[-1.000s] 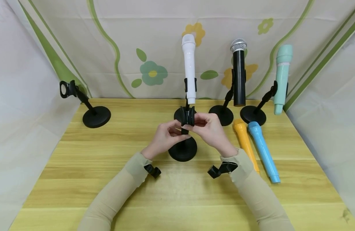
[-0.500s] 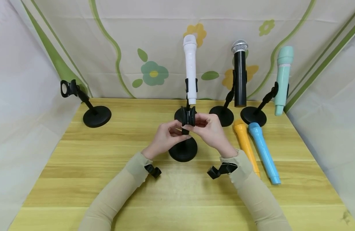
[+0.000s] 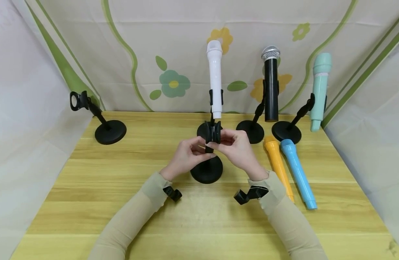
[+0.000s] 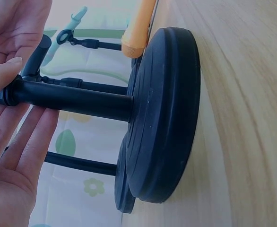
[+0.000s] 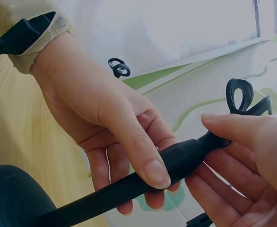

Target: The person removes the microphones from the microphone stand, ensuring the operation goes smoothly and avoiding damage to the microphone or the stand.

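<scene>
Near the middle of the surface (image 3: 199, 224), in the head view, we see one black stand (image 3: 206, 172) upright, its clip (image 3: 214, 133) without a microphone; the left hand (image 3: 183, 157) pinches the stem (image 3: 209, 149), the right hand (image 3: 240, 150) pinches just below the clip. Rightward lie the orange microphone (image 3: 279, 169) and the blue microphone (image 3: 298, 173). By the left wrist view, the base (image 4: 164, 118) rests on the surface. From the right wrist view, both grips hold the stand firmly; we judge the clip's angle is being adjusted, and the next move calls for keeping the stem steady.
</scene>
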Motion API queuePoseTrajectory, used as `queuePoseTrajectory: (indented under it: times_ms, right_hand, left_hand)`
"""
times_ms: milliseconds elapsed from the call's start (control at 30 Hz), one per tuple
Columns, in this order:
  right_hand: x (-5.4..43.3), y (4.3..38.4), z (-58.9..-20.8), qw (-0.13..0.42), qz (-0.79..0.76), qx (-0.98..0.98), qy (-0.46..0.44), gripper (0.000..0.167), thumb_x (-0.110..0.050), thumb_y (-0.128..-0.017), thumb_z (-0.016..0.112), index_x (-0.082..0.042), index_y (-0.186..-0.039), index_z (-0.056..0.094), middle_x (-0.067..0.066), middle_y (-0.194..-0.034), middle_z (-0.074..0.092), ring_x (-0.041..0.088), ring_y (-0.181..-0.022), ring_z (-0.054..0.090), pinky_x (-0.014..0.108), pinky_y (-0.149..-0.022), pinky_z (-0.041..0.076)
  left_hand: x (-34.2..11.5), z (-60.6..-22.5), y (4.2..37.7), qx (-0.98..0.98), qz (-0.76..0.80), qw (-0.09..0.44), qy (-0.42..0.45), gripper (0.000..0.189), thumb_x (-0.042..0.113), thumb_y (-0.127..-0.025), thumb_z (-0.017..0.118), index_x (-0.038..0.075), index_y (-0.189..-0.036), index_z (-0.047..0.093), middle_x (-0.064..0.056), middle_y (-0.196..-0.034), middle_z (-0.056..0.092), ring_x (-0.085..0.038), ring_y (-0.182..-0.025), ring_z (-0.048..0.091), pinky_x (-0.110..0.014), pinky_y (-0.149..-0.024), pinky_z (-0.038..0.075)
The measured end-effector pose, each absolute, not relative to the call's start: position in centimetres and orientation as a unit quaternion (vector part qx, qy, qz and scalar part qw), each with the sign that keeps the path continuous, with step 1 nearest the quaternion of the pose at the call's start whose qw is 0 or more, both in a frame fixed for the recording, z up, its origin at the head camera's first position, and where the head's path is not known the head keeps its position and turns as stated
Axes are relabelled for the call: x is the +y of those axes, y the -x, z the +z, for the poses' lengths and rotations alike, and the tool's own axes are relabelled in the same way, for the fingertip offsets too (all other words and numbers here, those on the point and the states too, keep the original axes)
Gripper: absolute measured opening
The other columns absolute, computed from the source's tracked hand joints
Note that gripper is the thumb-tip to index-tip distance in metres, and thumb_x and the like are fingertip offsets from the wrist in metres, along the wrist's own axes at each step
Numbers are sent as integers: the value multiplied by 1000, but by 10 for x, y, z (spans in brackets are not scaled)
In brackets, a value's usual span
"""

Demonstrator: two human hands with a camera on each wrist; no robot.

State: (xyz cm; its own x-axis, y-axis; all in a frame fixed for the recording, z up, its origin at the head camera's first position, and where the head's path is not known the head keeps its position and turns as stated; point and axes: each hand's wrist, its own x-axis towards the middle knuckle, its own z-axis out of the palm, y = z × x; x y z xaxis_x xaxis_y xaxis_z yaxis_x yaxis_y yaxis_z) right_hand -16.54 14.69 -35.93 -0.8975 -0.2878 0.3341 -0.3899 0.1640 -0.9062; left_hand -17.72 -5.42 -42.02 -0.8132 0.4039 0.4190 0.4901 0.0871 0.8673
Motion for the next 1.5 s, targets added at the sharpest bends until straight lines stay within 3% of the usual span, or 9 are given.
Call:
queuePoseTrajectory:
  times_ms: [333,667,833,967,1200,1500]
  right_hand:
    - [152,163,-359,32,607,-763,-220,20,-9,-87,83,-5,-106,78,5,-99,75,24,-87,72,35,-78,60]
    - [167,162,-363,49,607,-766,-206,33,-9,-88,82,-5,-120,74,6,-113,74,21,-103,71,38,-92,56]
    - [174,163,-365,50,607,-767,-201,34,-10,-89,81,-7,-122,74,7,-118,72,27,-110,68,41,-97,53]
    - [180,163,-367,46,610,-767,-191,34,-12,-90,81,-7,-123,74,8,-120,71,31,-113,66,41,-98,53]
    - [189,167,-376,51,602,-779,-169,39,-18,-89,83,-5,-125,72,7,-123,70,21,-113,66,39,-98,53]
    - [198,176,-387,48,600,-784,-151,43,-20,-89,83,-5,-128,70,9,-127,68,29,-119,63,38,-100,51]
  left_hand:
    - [-50,-395,162,-735,-607,32,302,20,-8,-84,80,-3,-99,67,-17,-98,69,-33,-81,73,-40,-71,62]
    - [-51,-390,159,-742,-602,31,294,19,-6,-85,80,1,-99,69,-16,-100,71,-31,-85,73,-38,-73,62]
    - [-50,-388,157,-747,-599,37,286,19,-7,-85,80,1,-98,69,-14,-98,72,-28,-84,73,-35,-72,62]
    - [-50,-387,157,-750,-597,45,282,18,-7,-85,80,0,-98,69,-14,-98,73,-28,-85,73,-34,-72,62]
    - [-56,-386,157,-758,-600,66,248,23,-5,-85,80,-4,-106,71,-18,-98,74,-31,-87,73,-37,-75,62]
    - [-77,-383,162,-759,-608,84,214,21,-5,-86,79,-9,-105,69,-22,-101,73,-36,-91,72,-37,-78,61]
